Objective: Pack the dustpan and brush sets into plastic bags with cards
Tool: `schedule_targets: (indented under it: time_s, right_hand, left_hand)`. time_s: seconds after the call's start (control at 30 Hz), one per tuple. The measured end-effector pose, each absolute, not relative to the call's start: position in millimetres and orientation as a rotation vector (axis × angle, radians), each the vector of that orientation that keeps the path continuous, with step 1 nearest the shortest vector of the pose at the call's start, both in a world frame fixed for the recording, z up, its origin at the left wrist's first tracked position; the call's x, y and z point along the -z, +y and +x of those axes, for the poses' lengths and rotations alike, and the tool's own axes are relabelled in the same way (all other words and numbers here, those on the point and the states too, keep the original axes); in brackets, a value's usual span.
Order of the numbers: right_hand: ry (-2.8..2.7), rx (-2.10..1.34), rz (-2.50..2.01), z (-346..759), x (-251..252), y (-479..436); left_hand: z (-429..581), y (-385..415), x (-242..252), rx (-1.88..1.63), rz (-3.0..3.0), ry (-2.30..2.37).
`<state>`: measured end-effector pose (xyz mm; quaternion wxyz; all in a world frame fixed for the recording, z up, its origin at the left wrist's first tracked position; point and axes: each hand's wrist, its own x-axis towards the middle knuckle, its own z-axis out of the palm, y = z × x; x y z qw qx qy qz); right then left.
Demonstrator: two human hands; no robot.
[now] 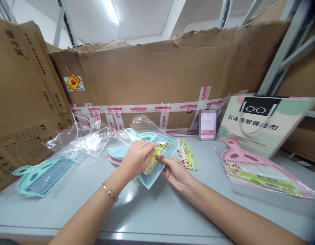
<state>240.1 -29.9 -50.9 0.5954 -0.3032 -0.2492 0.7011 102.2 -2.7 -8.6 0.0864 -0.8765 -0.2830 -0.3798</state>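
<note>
We pinch a yellow-green label card (157,157) in both hands, left hand (137,158) and right hand (175,173) curled closed, over the teal brush-and-dustpan set (152,177), mid-table.

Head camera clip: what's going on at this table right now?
A person holds a yellow-green label card with both hands against a light blue brush and dustpan set; the left hand presses from above, the right hand grips below. More label cards lie just behind. A bagged pink set sits right, a bagged blue set left, on the grey table.
</note>
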Motion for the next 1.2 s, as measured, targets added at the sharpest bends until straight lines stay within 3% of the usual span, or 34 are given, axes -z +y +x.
schedule_targets:
  time_s: [0.1, 0.23, 0.43, 0.67, 0.8, 1.07, 1.2]
  right_hand:
    - [-0.507, -1.563, -0.692, 243.8, 47.5, -26.9]
    - [-0.424, -1.482, -0.652, 248.6, 39.5, -25.8]
    - [-0.353, -1.450, -0.659, 250.2, 37.2, -23.3]
    - [-0.314, -1.388, -0.650, 256.1, 38.9, -16.2]
    - [-0.422, -1.368, -0.666, 250.1, 42.0, -20.6]
    - [-0.521, -1.285, -0.671, 237.5, 53.5, -23.9]
    - [-0.485, -1.203, -0.821, 256.8, 51.2, -12.8]
  left_hand:
    - [99.6, -7.5, 3.9, 1.193, -2.466, -0.856]
    - [93.4, -3.5, -2.5, 1.945, -1.915, -1.437]
    - [102.8, 13.5, 18.7, 2.441, -2.538, -2.194]
    - [113.5, -1.8, 22.3, 2.365, -3.164, -2.058]
    - [119.6, -5.3, 23.7, 2.574, -2.976, -1.905]
    - [126.2, -1.0, 35.8, 2.752, -2.524, -2.070]
    - [120.8, 3.8, 33.0, 2.793, -2.684, -1.871]
